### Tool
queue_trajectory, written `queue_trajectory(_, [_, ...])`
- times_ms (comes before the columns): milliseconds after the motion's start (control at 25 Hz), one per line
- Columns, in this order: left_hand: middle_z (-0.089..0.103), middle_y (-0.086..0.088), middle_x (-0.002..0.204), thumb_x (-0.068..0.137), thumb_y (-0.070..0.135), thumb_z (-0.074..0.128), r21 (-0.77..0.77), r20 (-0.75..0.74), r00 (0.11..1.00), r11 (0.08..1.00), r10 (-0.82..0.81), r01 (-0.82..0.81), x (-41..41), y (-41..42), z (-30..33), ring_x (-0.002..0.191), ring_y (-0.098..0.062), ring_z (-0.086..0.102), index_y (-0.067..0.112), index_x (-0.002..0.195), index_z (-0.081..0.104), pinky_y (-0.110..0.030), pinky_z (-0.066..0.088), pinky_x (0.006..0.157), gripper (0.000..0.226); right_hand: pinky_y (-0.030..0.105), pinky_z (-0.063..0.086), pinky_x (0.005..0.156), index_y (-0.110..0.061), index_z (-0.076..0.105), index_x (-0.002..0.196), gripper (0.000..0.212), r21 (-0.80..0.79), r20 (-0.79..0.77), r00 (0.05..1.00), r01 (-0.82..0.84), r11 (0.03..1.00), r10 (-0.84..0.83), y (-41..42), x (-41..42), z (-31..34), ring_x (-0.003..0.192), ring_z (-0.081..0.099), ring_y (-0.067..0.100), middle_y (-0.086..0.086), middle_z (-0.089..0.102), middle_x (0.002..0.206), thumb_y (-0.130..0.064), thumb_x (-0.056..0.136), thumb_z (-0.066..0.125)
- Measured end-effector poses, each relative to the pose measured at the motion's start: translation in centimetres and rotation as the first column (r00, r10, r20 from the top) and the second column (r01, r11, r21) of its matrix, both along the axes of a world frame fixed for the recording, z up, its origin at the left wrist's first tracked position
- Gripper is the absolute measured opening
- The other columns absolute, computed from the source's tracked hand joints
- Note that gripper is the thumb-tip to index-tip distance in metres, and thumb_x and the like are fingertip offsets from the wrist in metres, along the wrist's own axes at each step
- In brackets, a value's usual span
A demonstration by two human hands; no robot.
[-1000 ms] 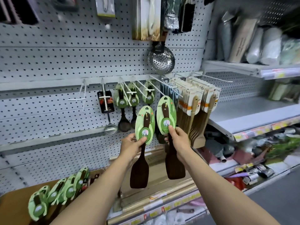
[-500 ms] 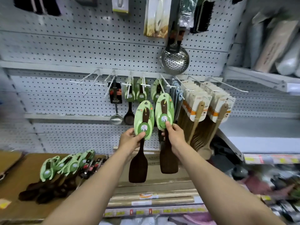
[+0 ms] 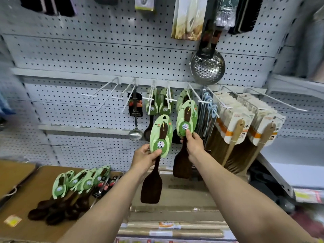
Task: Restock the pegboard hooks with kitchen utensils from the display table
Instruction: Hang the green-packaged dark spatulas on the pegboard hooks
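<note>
— Head view: what do the hands hold?

— Each pinches a dark wooden spatula by its green card. The left hand (image 3: 146,157) has one spatula (image 3: 158,155), the right hand (image 3: 192,144) another spatula (image 3: 185,132), card up at a pegboard hook (image 3: 193,95).

— Handling?

— Probably light and stiff; the thin card may bend, so hold below its hang hole, blade dangling under the grip.

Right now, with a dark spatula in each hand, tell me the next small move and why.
Probably slide the right hand's spatula fully onto the hook behind its green card: it is raised there, beside matching hung stock. The left hand holds its spatula lower, clear of the hooks.
</note>
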State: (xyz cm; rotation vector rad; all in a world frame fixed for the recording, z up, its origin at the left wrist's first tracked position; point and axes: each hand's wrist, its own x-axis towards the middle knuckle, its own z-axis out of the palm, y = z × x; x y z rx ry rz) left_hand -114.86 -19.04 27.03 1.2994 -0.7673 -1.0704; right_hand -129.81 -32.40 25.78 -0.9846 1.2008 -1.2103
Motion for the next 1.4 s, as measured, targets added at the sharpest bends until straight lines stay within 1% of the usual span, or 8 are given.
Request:
queue_trajectory(120, [0.073,-0.002,0.096,0.084,0.007,0.071,0.013,0.012,1.0,1.0,-0.018,0.018,1.4,-2.1,-0.2,0.086,-0.013,0.069,0.019,0.093,0.064,-0.019,0.053,0.064,0.017,0.04,0.051,0.101,-0.017,0.061,0.125,0.036,0.029,0.046,0.999,0.027,0.999,-0.028,-2.7,1.1,0.3,0.088,0.065,0.017,-0.002,0.07,0.103,-0.04,0.098,0.057])
queue_trajectory(280, [0.074,-0.001,0.096,0.084,0.007,0.071,0.009,0.014,0.999,0.999,-0.032,0.032,2.9,-4.9,-0.5,0.085,-0.01,0.07,0.019,0.097,0.065,-0.017,0.055,0.062,0.018,0.037,0.052,0.099,-0.024,0.058,0.118,0.026,0.057,0.066,0.996,0.054,0.997,-0.058,-5.7,1.8,0.6,0.089,0.065,0.016,-0.004,0.068,0.095,-0.039,0.097,0.059])
queue_trajectory(480, [0.075,0.0,0.097,0.084,0.009,0.072,0.032,0.033,0.998,0.998,-0.05,0.049,2.8,-6.8,-1.3,0.095,-0.018,0.069,0.017,0.1,0.067,-0.034,0.055,0.083,0.019,0.039,0.053,0.099,-0.018,0.063,0.124,0.036,0.039,0.027,0.998,0.063,0.997,-0.064,-7.3,1.8,0.1,0.087,0.066,0.015,0.001,0.07,0.108,-0.04,0.097,0.059])
queue_trajectory(680, [0.075,-0.001,0.094,0.085,0.007,0.071,0.02,0.032,0.998,0.998,-0.052,0.052,1.2,-5.4,-1.0,0.089,-0.015,0.07,0.015,0.097,0.066,-0.025,0.057,0.072,0.016,0.047,0.038,0.113,-0.019,0.038,0.151,0.073,0.164,-0.062,0.998,0.019,0.986,-0.009,-6.3,0.9,0.3,0.13,0.052,0.027,0.008,0.053,0.145,-0.052,0.09,0.063])
queue_trajectory(760, [0.073,0.0,0.092,0.085,0.006,0.07,0.004,0.024,0.999,0.999,-0.04,0.039,0.4,-4.1,-0.7,0.086,-0.013,0.069,0.015,0.095,0.065,-0.021,0.056,0.069,0.014,0.046,0.035,0.114,-0.014,0.034,0.151,0.08,0.188,-0.103,0.993,-0.036,0.982,0.056,-4.2,0.3,0.7,0.135,0.046,0.029,0.009,0.048,0.149,-0.054,0.088,0.065])
queue_trajectory(1000, [0.072,-0.001,0.085,0.085,0.003,0.07,-0.054,-0.014,1.0,0.999,-0.004,0.003,-3.0,0.0,0.2,0.075,-0.01,0.068,0.016,0.091,0.064,-0.016,0.054,0.057,0.015,0.036,0.053,0.091,-0.012,0.07,0.106,0.033,0.023,0.023,0.953,-0.303,0.953,0.303,5.7,-0.8,2.8,0.102,0.069,0.022,0.006,0.075,0.107,-0.041,0.091,0.067])
queue_trajectory(1160, [0.074,-0.004,0.089,0.085,0.004,0.07,-0.088,0.002,1.0,0.996,-0.031,0.031,-5.2,1.9,0.6,0.077,-0.011,0.069,0.015,0.095,0.066,-0.018,0.054,0.059,0.016,0.039,0.058,0.089,-0.006,0.071,0.106,0.022,-0.051,-0.063,0.961,-0.273,0.961,0.27,9.5,-1.7,3.3,0.099,0.071,0.027,0.011,0.076,0.101,-0.018,0.087,0.074])
queue_trajectory(1400, [0.074,-0.014,0.094,0.08,0.015,0.077,-0.034,0.146,0.986,0.996,-0.082,0.088,-7.3,3.4,0.5,0.091,-0.026,0.071,0.012,0.094,0.062,-0.041,0.055,0.083,0.02,0.02,0.057,0.064,-0.005,0.07,0.107,0.022,-0.163,0.028,0.983,-0.177,0.971,0.184,11.8,-4.7,5.8,0.075,0.073,0.008,0.002,0.076,0.09,-0.012,0.086,0.075])
